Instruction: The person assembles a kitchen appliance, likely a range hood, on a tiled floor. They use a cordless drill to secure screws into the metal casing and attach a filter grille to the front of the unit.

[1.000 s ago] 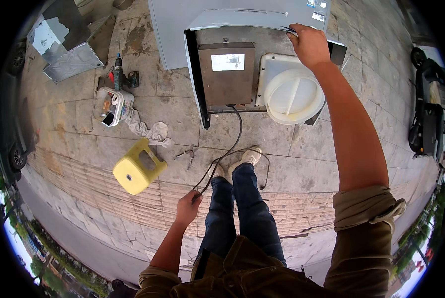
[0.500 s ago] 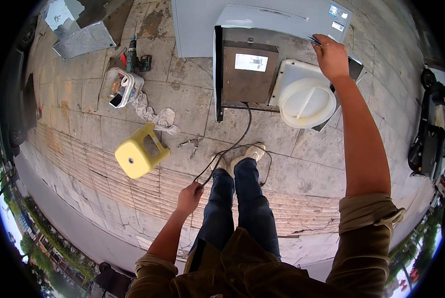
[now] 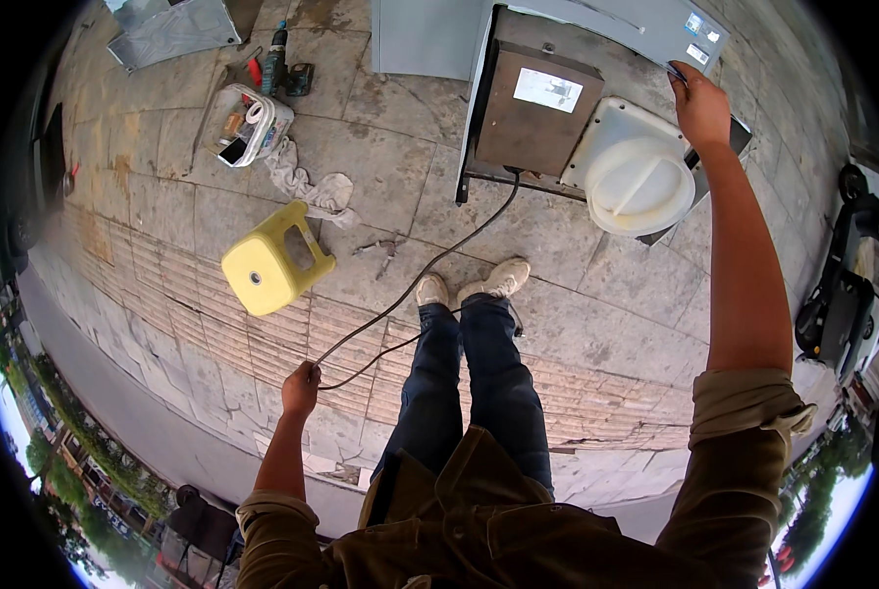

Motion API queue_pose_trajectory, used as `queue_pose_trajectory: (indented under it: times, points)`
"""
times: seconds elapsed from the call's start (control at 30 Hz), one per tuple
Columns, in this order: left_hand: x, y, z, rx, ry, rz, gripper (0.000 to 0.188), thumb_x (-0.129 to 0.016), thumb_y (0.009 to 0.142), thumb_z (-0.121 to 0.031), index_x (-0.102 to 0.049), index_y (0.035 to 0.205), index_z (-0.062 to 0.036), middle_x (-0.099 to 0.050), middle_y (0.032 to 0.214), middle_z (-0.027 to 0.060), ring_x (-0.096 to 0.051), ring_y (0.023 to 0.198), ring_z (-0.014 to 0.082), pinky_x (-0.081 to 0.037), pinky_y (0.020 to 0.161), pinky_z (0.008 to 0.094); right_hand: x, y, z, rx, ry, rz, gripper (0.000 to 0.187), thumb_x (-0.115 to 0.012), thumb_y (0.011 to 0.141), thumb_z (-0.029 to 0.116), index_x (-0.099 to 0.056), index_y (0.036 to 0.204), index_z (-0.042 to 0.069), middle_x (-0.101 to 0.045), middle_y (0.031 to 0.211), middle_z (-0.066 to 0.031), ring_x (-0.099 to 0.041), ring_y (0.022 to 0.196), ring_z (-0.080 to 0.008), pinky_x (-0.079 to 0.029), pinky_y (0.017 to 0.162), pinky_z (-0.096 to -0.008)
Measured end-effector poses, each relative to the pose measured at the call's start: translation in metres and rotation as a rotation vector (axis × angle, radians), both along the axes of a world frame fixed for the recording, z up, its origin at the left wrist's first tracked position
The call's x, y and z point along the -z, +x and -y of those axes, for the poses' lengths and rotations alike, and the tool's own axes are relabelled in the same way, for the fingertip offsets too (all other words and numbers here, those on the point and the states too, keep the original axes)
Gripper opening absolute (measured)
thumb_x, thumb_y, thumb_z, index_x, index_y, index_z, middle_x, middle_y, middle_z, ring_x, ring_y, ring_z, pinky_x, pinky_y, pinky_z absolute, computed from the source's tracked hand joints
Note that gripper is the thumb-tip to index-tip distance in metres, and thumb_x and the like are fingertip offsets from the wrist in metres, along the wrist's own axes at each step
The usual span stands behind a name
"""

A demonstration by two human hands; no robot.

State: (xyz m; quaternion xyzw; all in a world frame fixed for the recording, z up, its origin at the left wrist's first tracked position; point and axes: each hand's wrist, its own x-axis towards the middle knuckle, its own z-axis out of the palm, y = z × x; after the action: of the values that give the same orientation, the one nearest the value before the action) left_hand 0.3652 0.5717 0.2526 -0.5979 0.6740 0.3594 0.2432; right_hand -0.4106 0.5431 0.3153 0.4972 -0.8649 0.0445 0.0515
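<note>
My left hand, low and left of my legs, is closed around a black cable. The cable runs taut to a brown metal box inside a grey metal housing, and a loose length trails back toward my feet. Up at the right, my right hand has its fingers closed on the edge of that housing; its fingertips are partly hidden, with something dark beside them. Next to the brown box, a round white plastic duct piece sits on a square plate.
A yellow plastic stool lies tipped at left. Beyond it are a rag, a white tool bucket and a cordless drill. Pliers lie near my shoes. A scooter stands far right.
My left hand has moved left and slightly down, drawing the cable straighter. The housing and my right hand appear farther right, and the whole view has shifted.
</note>
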Motion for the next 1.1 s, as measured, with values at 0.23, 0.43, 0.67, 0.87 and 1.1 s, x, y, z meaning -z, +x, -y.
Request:
queue_pose_trajectory:
  times: [0.23,0.43,0.67,0.87,1.1]
  points:
    - [-0.004,-0.082,0.017,0.022,-0.074,-0.314,0.051,-0.069,0.077,-0.014,-0.046,0.122,-0.0063,-0.056,0.114,0.0121,-0.057,0.100,0.0257,-0.047,0.082,0.0372,0.000,0.000,0.001,0.072,0.056,0.094,0.024,-0.055,0.086,0.024,-0.062,0.106,0.013,-0.066,0.089,-0.0129,-0.062,0.084,-0.0309,-0.045,0.080,-0.0415]
    - [-0.048,-0.196,0.055,-0.151,0.004,-0.622,0.041,-0.061,0.084,-0.009,-0.047,0.122,-0.0045,-0.062,0.107,0.0101,-0.060,0.097,0.0198,-0.046,0.082,0.0322,-0.016,0.016,0.004,0.129,0.144,0.136,0.029,-0.059,0.080,0.015,-0.059,0.110,0.015,-0.065,0.100,-0.0090,-0.060,0.095,-0.0267,-0.041,0.085,-0.0417]
    - [-0.097,-0.375,0.084,-0.496,0.509,-1.141,0.041,-0.053,0.092,-0.023,-0.043,0.126,-0.0011,-0.057,0.116,0.0108,-0.056,0.105,0.0183,-0.041,0.093,0.0320,-0.026,0.032,-0.002,0.190,0.163,0.066,0.036,-0.059,0.076,0.006,-0.057,0.111,0.014,-0.059,0.117,-0.0009,-0.053,0.112,-0.0187,-0.038,0.090,-0.0406]
    - [-0.084,-0.501,0.103,-0.989,0.788,-1.164,0.045,-0.053,0.092,-0.035,-0.046,0.125,-0.0051,-0.056,0.120,0.0104,-0.054,0.111,0.0204,-0.041,0.092,0.0326,-0.003,0.027,-0.002,0.113,0.165,0.005,0.033,-0.051,0.081,0.007,-0.057,0.113,0.014,-0.057,0.122,-0.0008,-0.053,0.113,-0.0195,-0.039,0.091,-0.0396]
    - [0.059,-0.412,0.070,-0.569,0.282,-0.749,0.033,-0.054,0.091,-0.028,-0.058,0.109,-0.0003,-0.067,0.095,0.0074,-0.064,0.090,0.0213,-0.044,0.087,0.0303,0.016,-0.006,-0.010,-0.181,0.252,0.054,0.041,-0.055,0.074,0.002,-0.054,0.115,0.005,-0.055,0.122,-0.0104,-0.054,0.111,-0.0258,-0.044,0.093,-0.0339]
